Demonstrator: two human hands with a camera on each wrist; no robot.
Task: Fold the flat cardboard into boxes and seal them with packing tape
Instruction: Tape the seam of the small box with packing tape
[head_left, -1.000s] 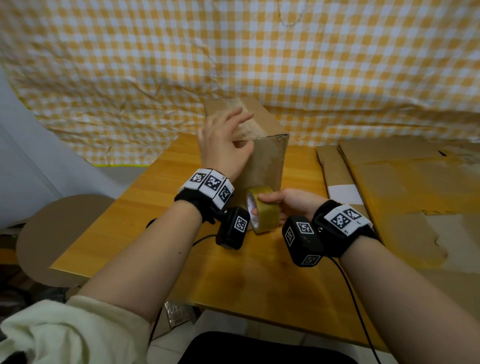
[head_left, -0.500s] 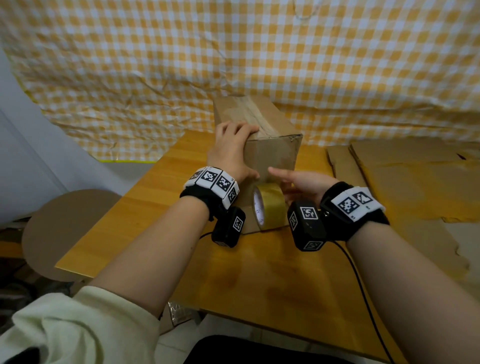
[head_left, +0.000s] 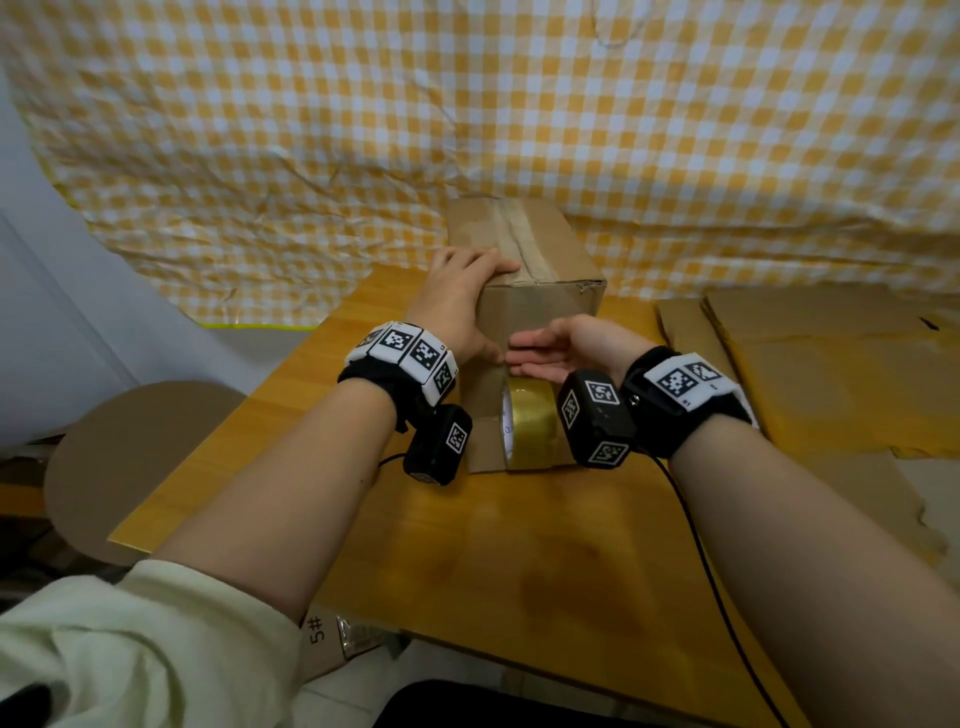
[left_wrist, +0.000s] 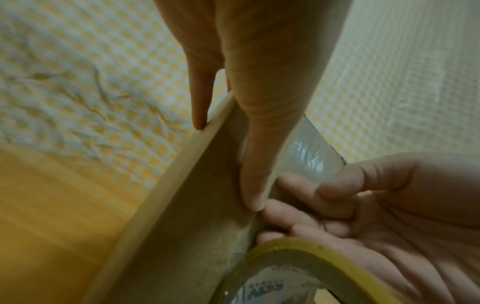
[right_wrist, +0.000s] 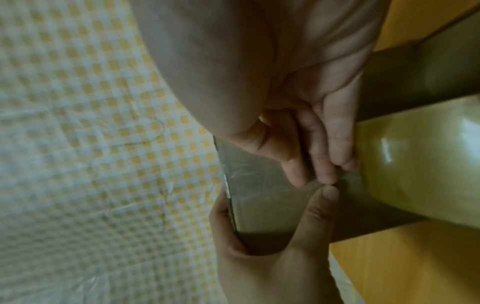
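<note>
A folded cardboard box (head_left: 540, 312) stands on the wooden table (head_left: 467, 545), with a taped seam along its top. My left hand (head_left: 467, 296) lies over the box's top left edge, fingers flat on top. Its thumb (left_wrist: 257, 164) presses straight down the near face. A roll of yellowish packing tape (head_left: 532, 423) stands on edge against the bottom of that face. My right hand (head_left: 561, 348) hovers just above the roll, its fingertips (right_wrist: 322, 172) pressing the tape strip onto the box (right_wrist: 259, 195) beside the left thumb. Neither hand holds the roll (left_wrist: 285, 253).
Flat cardboard sheets (head_left: 831, 374) lie stacked at the table's right side. A yellow checked cloth (head_left: 467, 104) hangs right behind the box. A round brown stool (head_left: 130, 441) sits low at the left. A black cable (head_left: 696, 545) trails from my right wrist across the table.
My right hand let go of the tape roll, left it against the box, and rose to the box's near face. My left hand came down from above onto the box's top edge.
</note>
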